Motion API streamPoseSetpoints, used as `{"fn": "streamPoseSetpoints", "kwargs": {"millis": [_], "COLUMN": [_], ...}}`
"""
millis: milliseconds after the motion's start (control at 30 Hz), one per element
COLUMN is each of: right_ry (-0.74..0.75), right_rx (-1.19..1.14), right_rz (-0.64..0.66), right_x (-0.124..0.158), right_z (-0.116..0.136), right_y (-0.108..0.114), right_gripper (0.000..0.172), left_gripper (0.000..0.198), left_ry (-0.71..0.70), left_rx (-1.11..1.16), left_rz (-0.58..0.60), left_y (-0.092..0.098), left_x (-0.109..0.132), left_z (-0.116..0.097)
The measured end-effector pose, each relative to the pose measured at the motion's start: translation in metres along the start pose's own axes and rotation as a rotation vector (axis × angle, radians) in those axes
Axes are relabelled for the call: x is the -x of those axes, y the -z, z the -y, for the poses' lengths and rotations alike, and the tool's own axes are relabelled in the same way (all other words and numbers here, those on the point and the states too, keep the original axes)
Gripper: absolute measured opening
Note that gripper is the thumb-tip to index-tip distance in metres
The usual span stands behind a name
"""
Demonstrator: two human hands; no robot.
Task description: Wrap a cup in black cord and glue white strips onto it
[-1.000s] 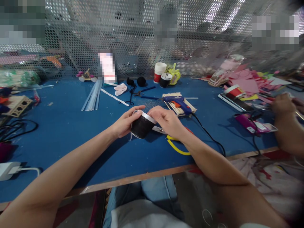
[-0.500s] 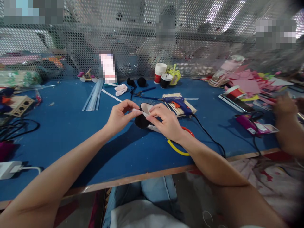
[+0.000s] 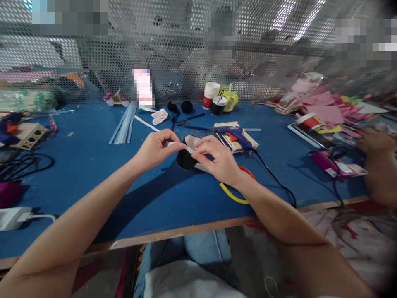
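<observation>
A thin white strip is stretched between my two hands over a black cup with a pale inside (image 3: 185, 159). My left hand (image 3: 160, 145) pinches the strip at the cup's left. At the cup's right rim, my right hand (image 3: 215, 156) has its thumb and fingers closed on the strip. More white ribbon (image 3: 159, 116) lies loosely bundled behind my left hand, with one length running toward it. Partly under my right hand are scissors with red and yellow handles (image 3: 233, 193).
A blue glue gun (image 3: 235, 135) rests on wooden sticks, its cable trailing to the table edge. Behind are pliers (image 3: 186, 121), paper cups (image 3: 211, 94) and clear glue sticks (image 3: 124, 124). At right are a phone (image 3: 310, 135), a purple case (image 3: 331, 163) and another person's hand (image 3: 374, 142).
The view has shifted slightly. Both hands keep their pinch on the strip, and more of the black cup's side shows beneath them.
</observation>
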State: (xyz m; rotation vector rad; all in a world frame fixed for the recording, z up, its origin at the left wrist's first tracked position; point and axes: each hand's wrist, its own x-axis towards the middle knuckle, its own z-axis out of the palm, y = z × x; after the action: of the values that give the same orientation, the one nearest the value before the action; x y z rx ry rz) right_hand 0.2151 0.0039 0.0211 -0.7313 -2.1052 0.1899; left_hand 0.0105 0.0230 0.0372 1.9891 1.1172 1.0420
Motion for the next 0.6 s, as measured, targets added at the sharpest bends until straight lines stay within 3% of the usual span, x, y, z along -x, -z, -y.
{"fn": "streamPoseSetpoints", "kwargs": {"millis": [167,400,500,600], "right_ry": [-0.005,-0.131,-0.218,-0.305], "right_rx": [-0.068,-0.227,-0.343,-0.429], "right_rz": [0.037,0.080,0.107,0.130], "right_x": [0.001,0.001,0.002,0.002], "right_z": [0.002,0.006,0.006,0.003], "right_y": [-0.001,0.002,0.003,0.003], "right_gripper": [0.010,0.011,0.013,0.017], "left_gripper": [0.026,0.030,0.032,0.047], "left_ry": [-0.007,0.102,0.216,0.389], "left_rx": [0.115,0.353,0.544,0.743], "left_rz": [0.054,0.135,0.193,0.320], "left_y": [-0.001,-0.006,-0.011,-0.018], "left_x": [-0.003,-0.002,0.001,0.003], "left_z": [0.009,0.014,0.017,0.020]}}
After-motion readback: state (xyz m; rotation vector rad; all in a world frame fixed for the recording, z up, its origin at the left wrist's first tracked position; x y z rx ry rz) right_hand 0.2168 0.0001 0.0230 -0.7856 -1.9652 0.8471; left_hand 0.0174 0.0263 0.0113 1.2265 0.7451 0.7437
